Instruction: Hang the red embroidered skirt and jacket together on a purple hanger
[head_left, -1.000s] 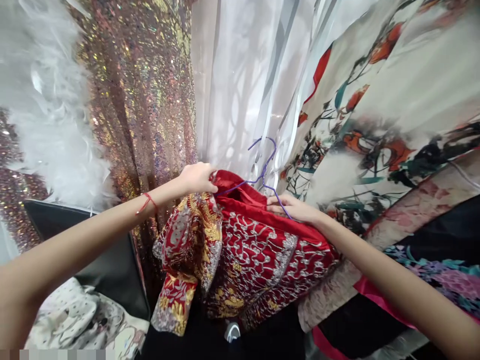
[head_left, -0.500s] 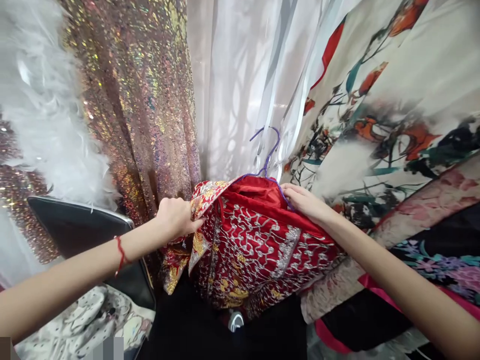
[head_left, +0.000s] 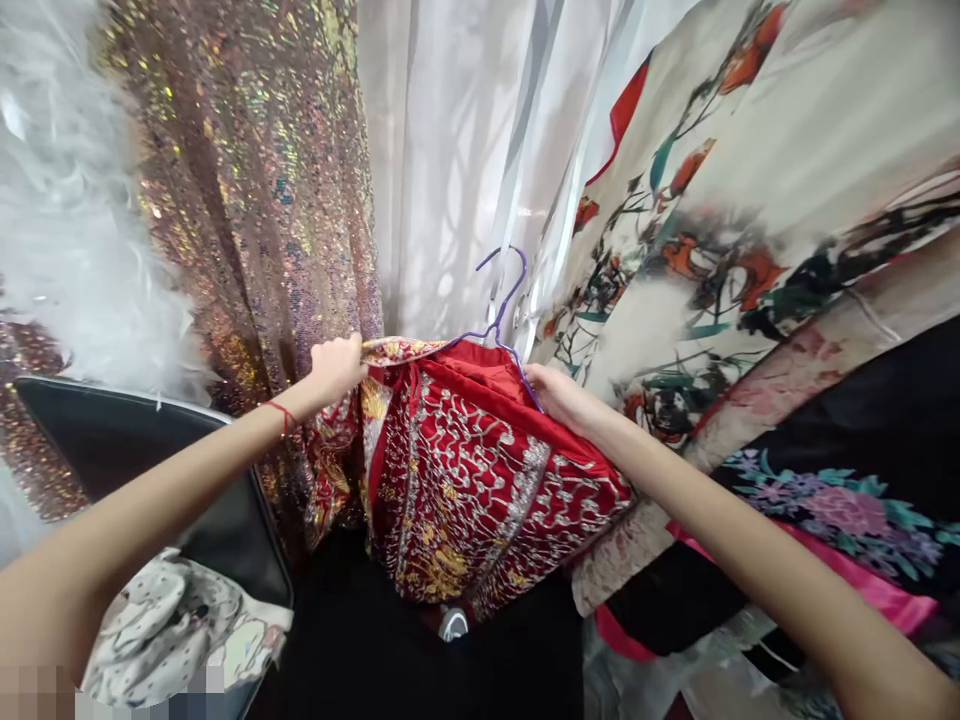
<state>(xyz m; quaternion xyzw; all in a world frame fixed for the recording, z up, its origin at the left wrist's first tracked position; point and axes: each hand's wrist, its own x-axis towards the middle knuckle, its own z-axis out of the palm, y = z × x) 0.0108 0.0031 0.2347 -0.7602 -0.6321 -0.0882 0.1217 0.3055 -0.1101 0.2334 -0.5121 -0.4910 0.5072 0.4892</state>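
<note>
A red garment [head_left: 480,450] with silver and gold embroidery hangs at a slant on a purple clothes hanger [head_left: 517,285]. My left hand [head_left: 337,368] is closed on the garment's gold-patterned upper edge and holds it out to the left. On the other side, my right hand [head_left: 559,390] pinches the hanger's right arm beside the garment's red lining [head_left: 480,372]; its fingertips are partly hidden. The hanger's hook points up in front of white sheer fabric and hangs on nothing that I can make out.
A sequined curtain [head_left: 247,150] and white feathers [head_left: 97,230] fill the left. Below them stands a black chair [head_left: 157,430] with a spotted cloth [head_left: 165,630] on it. Floral garments [head_left: 675,260] and a black flowered one [head_left: 847,510] hang at the right.
The left hand has lifted slightly and draws the garment's upper edge further left, stretching it straighter. The right hand keeps its hold. The whole view has shifted a little.
</note>
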